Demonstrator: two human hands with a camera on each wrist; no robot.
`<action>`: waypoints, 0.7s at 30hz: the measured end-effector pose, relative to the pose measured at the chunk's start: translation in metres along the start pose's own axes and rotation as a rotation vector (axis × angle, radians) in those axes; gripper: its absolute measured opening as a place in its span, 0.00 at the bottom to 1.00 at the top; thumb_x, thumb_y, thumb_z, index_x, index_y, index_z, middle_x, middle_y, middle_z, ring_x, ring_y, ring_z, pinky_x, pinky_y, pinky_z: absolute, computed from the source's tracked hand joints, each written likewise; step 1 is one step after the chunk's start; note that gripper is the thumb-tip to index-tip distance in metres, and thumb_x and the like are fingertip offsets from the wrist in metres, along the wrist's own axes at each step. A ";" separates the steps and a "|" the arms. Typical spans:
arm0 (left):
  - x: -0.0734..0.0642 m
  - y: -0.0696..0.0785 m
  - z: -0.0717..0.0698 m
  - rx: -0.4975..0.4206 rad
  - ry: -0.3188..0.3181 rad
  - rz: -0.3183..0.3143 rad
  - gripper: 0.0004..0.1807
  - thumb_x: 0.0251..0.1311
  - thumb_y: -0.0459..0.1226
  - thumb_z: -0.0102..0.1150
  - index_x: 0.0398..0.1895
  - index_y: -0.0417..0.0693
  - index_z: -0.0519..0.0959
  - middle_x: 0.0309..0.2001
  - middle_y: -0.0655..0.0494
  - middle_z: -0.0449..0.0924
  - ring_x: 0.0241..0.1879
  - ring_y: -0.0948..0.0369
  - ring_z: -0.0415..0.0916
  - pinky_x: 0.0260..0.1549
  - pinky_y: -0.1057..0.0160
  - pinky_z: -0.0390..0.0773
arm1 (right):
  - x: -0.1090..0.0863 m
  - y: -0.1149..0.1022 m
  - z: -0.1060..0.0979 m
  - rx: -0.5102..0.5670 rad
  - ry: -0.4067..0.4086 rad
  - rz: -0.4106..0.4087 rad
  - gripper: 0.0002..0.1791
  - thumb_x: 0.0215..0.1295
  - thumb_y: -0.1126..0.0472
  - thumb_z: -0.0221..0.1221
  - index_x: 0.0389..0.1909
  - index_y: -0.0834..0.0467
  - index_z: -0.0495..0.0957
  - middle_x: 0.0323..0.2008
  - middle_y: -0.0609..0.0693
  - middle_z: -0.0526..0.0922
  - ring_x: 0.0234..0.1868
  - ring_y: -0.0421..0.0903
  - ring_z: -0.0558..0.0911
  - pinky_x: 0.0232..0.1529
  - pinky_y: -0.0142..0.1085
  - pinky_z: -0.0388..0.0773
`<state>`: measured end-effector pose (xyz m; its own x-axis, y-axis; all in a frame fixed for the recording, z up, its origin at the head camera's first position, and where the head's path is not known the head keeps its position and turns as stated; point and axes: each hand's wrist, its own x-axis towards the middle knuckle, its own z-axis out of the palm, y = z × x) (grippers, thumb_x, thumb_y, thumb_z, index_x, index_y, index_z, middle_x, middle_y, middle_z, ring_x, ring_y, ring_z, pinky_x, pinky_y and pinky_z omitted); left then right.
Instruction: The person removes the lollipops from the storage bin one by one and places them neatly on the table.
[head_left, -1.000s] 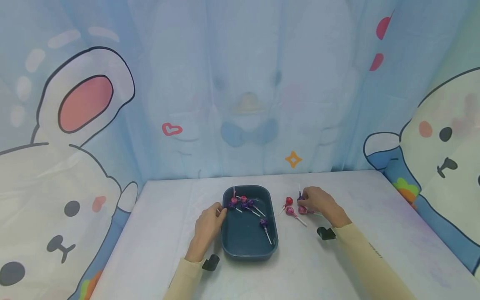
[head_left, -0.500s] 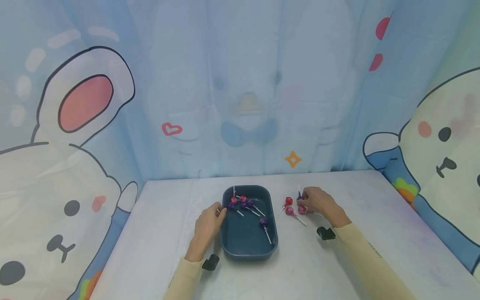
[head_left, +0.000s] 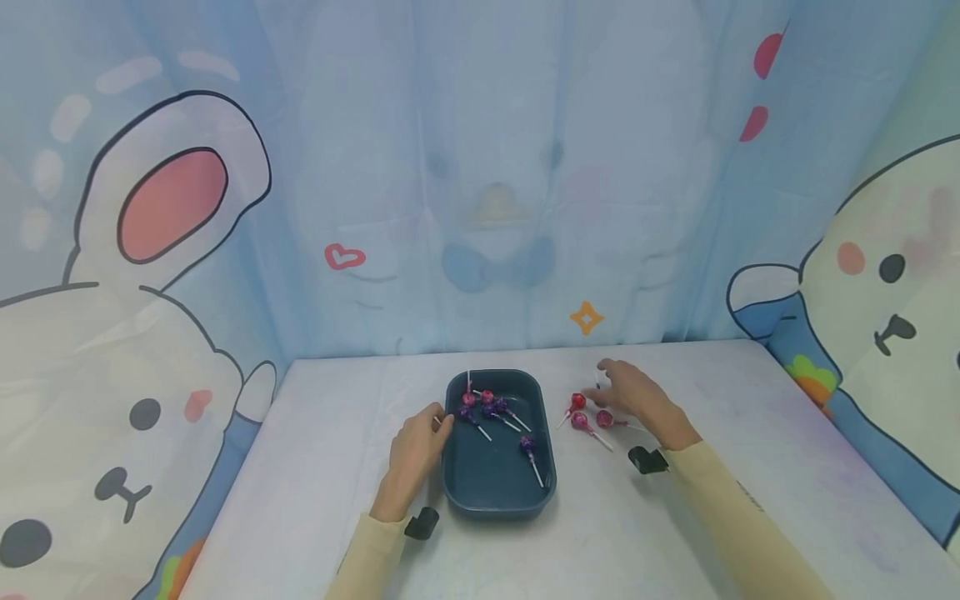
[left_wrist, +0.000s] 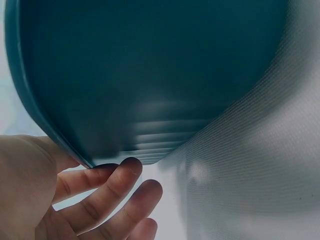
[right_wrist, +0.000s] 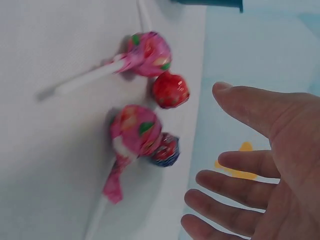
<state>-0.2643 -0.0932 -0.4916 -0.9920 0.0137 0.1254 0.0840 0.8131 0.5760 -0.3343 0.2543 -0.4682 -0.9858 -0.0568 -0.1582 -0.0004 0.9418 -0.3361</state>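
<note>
A dark teal plastic basin (head_left: 495, 492) holds several lollipops, most of them bunched at its far end, and one purple lollipop (head_left: 528, 447) lies near its right wall. My left hand (head_left: 417, 450) pinches the basin's left rim between thumb and fingers, as the left wrist view shows. My right hand (head_left: 637, 400) hovers over loose lollipops right of the basin, its fingers spread and holding nothing. Beneath and beside it lie a red lollipop (right_wrist: 171, 90), two pink lollipops (right_wrist: 136, 129), and a blue-and-red wrapped lollipop (right_wrist: 167, 151), which the hand mostly hides in the head view.
A white cloth-covered table (head_left: 337, 417) carries everything. Behind it hangs a light blue curtain (head_left: 487, 167) with cartoon prints, reaching down to the table's back edge. A small black wrist camera (head_left: 648, 460) sits by the right cuff.
My right hand has spread its fingers and drawn up off the lollipops where they were gathered. One purple lollipop in the basin has turned slightly. My left hand stays on the rim.
</note>
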 end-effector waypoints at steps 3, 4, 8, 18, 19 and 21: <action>0.000 0.000 0.000 0.005 -0.003 -0.003 0.11 0.63 0.49 0.49 0.30 0.54 0.73 0.26 0.59 0.79 0.21 0.65 0.70 0.20 0.64 0.67 | -0.002 -0.007 -0.002 -0.009 0.016 -0.026 0.40 0.57 0.44 0.59 0.63 0.64 0.59 0.57 0.67 0.69 0.57 0.62 0.69 0.53 0.56 0.67; 0.001 0.000 0.001 0.004 -0.001 -0.004 0.11 0.63 0.49 0.50 0.30 0.54 0.73 0.26 0.59 0.79 0.21 0.65 0.70 0.20 0.64 0.67 | -0.003 -0.010 -0.003 -0.012 0.023 -0.034 0.40 0.57 0.44 0.59 0.63 0.65 0.59 0.57 0.67 0.69 0.56 0.62 0.70 0.53 0.56 0.68; 0.001 -0.001 0.002 0.001 -0.001 -0.012 0.11 0.63 0.49 0.50 0.30 0.54 0.73 0.26 0.60 0.79 0.20 0.65 0.70 0.20 0.65 0.67 | -0.004 -0.020 -0.003 -0.016 0.042 -0.058 0.40 0.57 0.44 0.60 0.63 0.64 0.59 0.57 0.66 0.70 0.56 0.61 0.71 0.53 0.55 0.68; 0.003 -0.002 0.003 0.002 -0.003 -0.003 0.11 0.63 0.49 0.49 0.30 0.54 0.73 0.27 0.59 0.79 0.21 0.65 0.71 0.20 0.65 0.67 | -0.010 -0.052 -0.007 -0.025 0.099 -0.190 0.39 0.55 0.43 0.61 0.61 0.61 0.63 0.54 0.62 0.74 0.54 0.57 0.73 0.52 0.52 0.70; 0.002 -0.002 0.003 0.003 -0.003 -0.004 0.11 0.63 0.49 0.49 0.30 0.54 0.73 0.27 0.59 0.79 0.21 0.65 0.71 0.20 0.65 0.68 | -0.010 -0.056 -0.007 -0.029 0.103 -0.209 0.38 0.55 0.43 0.60 0.61 0.62 0.64 0.53 0.62 0.74 0.54 0.57 0.73 0.52 0.52 0.70; 0.002 -0.002 0.002 0.004 -0.005 -0.006 0.11 0.63 0.49 0.50 0.30 0.54 0.73 0.27 0.59 0.79 0.21 0.65 0.71 0.20 0.65 0.68 | -0.012 -0.063 -0.007 -0.030 0.107 -0.233 0.37 0.56 0.44 0.60 0.60 0.62 0.64 0.53 0.62 0.74 0.54 0.57 0.74 0.53 0.52 0.70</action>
<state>-0.2665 -0.0933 -0.4943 -0.9929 0.0115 0.1181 0.0776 0.8156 0.5734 -0.3232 0.1981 -0.4388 -0.9707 -0.2396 0.0202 -0.2330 0.9170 -0.3237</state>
